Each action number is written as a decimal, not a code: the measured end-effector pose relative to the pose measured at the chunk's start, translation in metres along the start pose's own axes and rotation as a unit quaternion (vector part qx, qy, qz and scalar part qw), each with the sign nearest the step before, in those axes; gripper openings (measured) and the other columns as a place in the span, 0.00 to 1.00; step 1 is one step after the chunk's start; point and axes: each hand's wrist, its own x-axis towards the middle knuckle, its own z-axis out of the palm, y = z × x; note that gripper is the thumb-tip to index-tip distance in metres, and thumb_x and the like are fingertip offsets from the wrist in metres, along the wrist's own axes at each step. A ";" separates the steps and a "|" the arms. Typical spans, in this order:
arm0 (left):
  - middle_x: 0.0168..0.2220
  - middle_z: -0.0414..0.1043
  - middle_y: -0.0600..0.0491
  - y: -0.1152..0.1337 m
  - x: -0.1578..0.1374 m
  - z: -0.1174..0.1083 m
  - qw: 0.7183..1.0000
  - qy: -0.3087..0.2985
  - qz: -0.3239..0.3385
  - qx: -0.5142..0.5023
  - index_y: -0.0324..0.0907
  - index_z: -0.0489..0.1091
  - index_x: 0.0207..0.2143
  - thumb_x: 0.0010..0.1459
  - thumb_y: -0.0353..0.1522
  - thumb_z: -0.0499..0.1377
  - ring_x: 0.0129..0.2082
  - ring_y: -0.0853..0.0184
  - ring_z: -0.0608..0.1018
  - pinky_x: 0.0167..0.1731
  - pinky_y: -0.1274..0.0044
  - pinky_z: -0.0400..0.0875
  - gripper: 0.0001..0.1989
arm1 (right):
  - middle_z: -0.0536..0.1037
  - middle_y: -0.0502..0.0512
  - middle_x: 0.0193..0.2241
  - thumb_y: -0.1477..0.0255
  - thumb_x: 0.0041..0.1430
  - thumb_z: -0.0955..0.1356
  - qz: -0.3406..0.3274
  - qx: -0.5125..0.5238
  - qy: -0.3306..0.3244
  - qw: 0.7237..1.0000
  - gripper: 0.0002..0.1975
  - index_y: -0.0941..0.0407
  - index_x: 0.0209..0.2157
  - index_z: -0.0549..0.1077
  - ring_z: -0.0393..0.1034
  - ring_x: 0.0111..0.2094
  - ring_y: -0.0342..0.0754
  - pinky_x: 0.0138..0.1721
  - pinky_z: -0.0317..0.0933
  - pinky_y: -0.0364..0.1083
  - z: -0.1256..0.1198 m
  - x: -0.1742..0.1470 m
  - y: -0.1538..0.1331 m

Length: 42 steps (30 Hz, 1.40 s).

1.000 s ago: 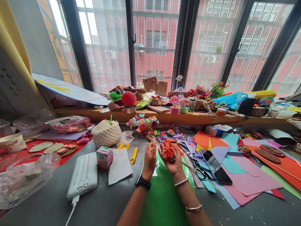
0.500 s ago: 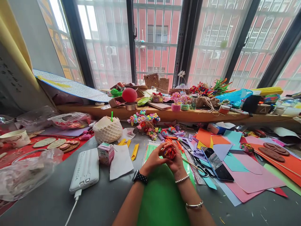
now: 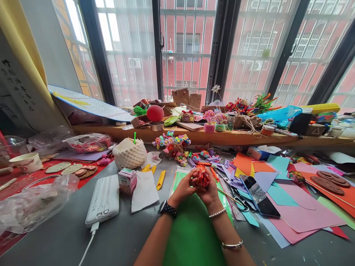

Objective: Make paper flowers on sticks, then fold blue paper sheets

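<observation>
Between my two hands, a small red-and-orange folded-paper ball (image 3: 202,178) is held above a green sheet (image 3: 191,225). My left hand (image 3: 183,189) curls its fingers round the ball's left side. From the right and below, my right hand (image 3: 211,194) cups the same ball. Parts of the ball are hidden behind the fingers. Yellow folded paper pieces (image 3: 161,180) lie left of my hands, near a white paper napkin (image 3: 144,190). Right of my hands are scissors (image 3: 240,204) and a thin wooden stick (image 3: 226,194).
A phone (image 3: 260,195) rests among coloured paper sheets (image 3: 301,207) on the right. On the left are a power bank (image 3: 104,197) with a cable, a small drink carton (image 3: 127,181) and a coconut (image 3: 129,154) with a straw. Crafts crowd the wooden sill (image 3: 133,132) by the window.
The whole view has shifted slightly, so the things on the table appear a little further right. Both hands still hold the paper ball, and more of its red folds show between the fingers.
</observation>
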 end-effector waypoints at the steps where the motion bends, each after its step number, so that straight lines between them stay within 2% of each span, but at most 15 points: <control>1: 0.48 0.64 0.49 0.000 0.000 0.001 1.000 -0.009 -0.010 -0.002 0.43 0.59 0.50 0.40 0.28 0.63 0.46 0.60 0.68 0.45 0.70 0.65 0.32 | 0.71 0.48 0.18 0.72 0.51 0.65 0.002 0.018 -0.003 1.000 0.09 0.59 0.20 0.67 0.66 0.20 0.37 0.19 0.62 0.35 0.000 0.001 0.000; 6: 0.45 0.66 0.50 -0.005 0.003 0.003 0.998 -0.031 -0.052 0.003 0.43 0.59 0.49 0.39 0.28 0.63 0.42 0.63 0.70 0.42 0.75 0.65 0.32 | 0.64 0.45 0.13 0.71 0.51 0.66 -0.012 0.074 0.030 0.997 0.14 0.59 0.15 0.64 0.59 0.14 0.34 0.14 0.57 0.32 -0.001 0.008 -0.002; 13: 0.43 0.67 0.51 -0.003 0.000 0.001 0.998 -0.017 -0.054 -0.008 0.44 0.59 0.50 0.40 0.25 0.63 0.39 0.64 0.71 0.39 0.76 0.66 0.32 | 0.62 0.43 0.11 0.68 0.52 0.66 0.033 0.028 0.028 0.999 0.16 0.58 0.15 0.63 0.54 0.11 0.32 0.10 0.53 0.30 -0.001 0.010 0.002; 15: 0.43 0.67 0.50 -0.002 -0.001 0.000 0.998 -0.018 -0.050 -0.032 0.44 0.60 0.50 0.40 0.24 0.63 0.39 0.64 0.71 0.38 0.76 0.66 0.32 | 0.63 0.43 0.11 0.67 0.51 0.66 0.025 0.014 0.025 0.999 0.16 0.58 0.15 0.63 0.56 0.12 0.33 0.11 0.55 0.31 -0.002 0.009 0.003; 17: 0.44 0.66 0.49 0.000 -0.001 -0.001 0.996 -0.004 -0.046 -0.070 0.44 0.61 0.48 0.39 0.24 0.64 0.39 0.64 0.72 0.37 0.77 0.66 0.31 | 0.67 0.45 0.14 0.66 0.51 0.66 -0.013 0.002 0.044 0.999 0.14 0.57 0.17 0.66 0.63 0.15 0.35 0.17 0.61 0.33 -0.003 0.008 0.003; 20: 0.43 0.65 0.48 0.000 0.001 -0.004 0.988 0.073 -0.056 -0.125 0.43 0.64 0.46 0.38 0.26 0.65 0.34 0.65 0.73 0.35 0.77 0.67 0.29 | 0.75 0.49 0.25 0.66 0.51 0.65 -0.083 -0.034 0.071 0.993 0.08 0.55 0.24 0.70 0.70 0.28 0.40 0.28 0.66 0.39 -0.005 0.008 0.002; 23: 0.40 0.68 0.47 0.001 0.003 -0.007 0.969 0.143 -0.078 -0.187 0.40 0.65 0.45 0.41 0.28 0.64 0.33 0.66 0.74 0.35 0.76 0.67 0.25 | 0.76 0.52 0.35 0.67 0.51 0.65 -0.146 -0.109 0.049 0.982 0.08 0.55 0.31 0.72 0.70 0.36 0.44 0.32 0.66 0.42 -0.008 0.011 0.002; 25: 0.41 0.68 0.46 0.003 0.004 -0.007 0.957 0.143 -0.087 -0.236 0.39 0.67 0.43 0.44 0.29 0.62 0.35 0.65 0.73 0.37 0.76 0.67 0.20 | 0.75 0.53 0.37 0.68 0.50 0.65 -0.200 -0.168 0.051 0.964 0.10 0.55 0.35 0.71 0.69 0.38 0.45 0.35 0.65 0.44 -0.008 0.014 0.003; 29: 0.40 0.70 0.47 0.011 0.007 0.002 0.919 0.142 -0.077 -0.360 0.37 0.68 0.42 0.53 0.31 0.55 0.39 0.66 0.72 0.40 0.77 0.66 0.13 | 0.73 0.54 0.40 0.69 0.51 0.64 -0.305 -0.294 0.065 0.903 0.14 0.55 0.41 0.68 0.66 0.43 0.46 0.45 0.59 0.48 0.000 0.016 0.009; 32: 0.37 0.71 0.46 0.017 0.010 0.013 0.874 0.172 -0.052 -0.451 0.37 0.67 0.42 0.58 0.35 0.48 0.37 0.67 0.73 0.39 0.77 0.66 0.14 | 0.72 0.56 0.43 0.68 0.53 0.61 -0.347 -0.384 0.065 0.853 0.14 0.56 0.41 0.68 0.64 0.45 0.47 0.49 0.55 0.50 0.007 0.015 0.018; 34: 0.34 0.72 0.46 0.019 0.012 0.017 0.845 0.206 -0.052 -0.490 0.36 0.67 0.39 0.60 0.35 0.44 0.34 0.68 0.74 0.37 0.77 0.68 0.16 | 0.71 0.56 0.44 0.69 0.54 0.60 -0.362 -0.415 0.065 0.832 0.14 0.56 0.41 0.68 0.63 0.46 0.47 0.50 0.53 0.49 0.008 0.014 0.024; 36: 0.31 0.72 0.47 0.019 0.013 0.018 0.815 0.259 -0.060 -0.514 0.37 0.67 0.36 0.61 0.33 0.43 0.30 0.70 0.74 0.33 0.79 0.68 0.15 | 0.71 0.56 0.43 0.69 0.54 0.60 -0.358 -0.423 0.061 0.830 0.14 0.57 0.40 0.69 0.63 0.46 0.47 0.49 0.54 0.49 0.007 0.013 0.029; 39: 0.29 0.72 0.50 0.018 0.014 0.015 0.779 0.315 -0.084 -0.535 0.37 0.67 0.32 0.58 0.26 0.45 0.27 0.72 0.74 0.30 0.81 0.68 0.11 | 0.73 0.56 0.40 0.69 0.53 0.60 -0.326 -0.406 0.049 0.853 0.13 0.58 0.37 0.71 0.65 0.44 0.48 0.47 0.57 0.49 0.002 0.015 0.030; 42: 0.30 0.72 0.50 0.020 0.013 0.013 0.779 0.312 -0.098 -0.535 0.38 0.66 0.33 0.55 0.23 0.48 0.27 0.71 0.74 0.29 0.80 0.69 0.09 | 0.73 0.57 0.41 0.70 0.53 0.60 -0.330 -0.391 0.053 0.857 0.14 0.59 0.38 0.71 0.66 0.43 0.49 0.46 0.58 0.49 0.001 0.014 0.026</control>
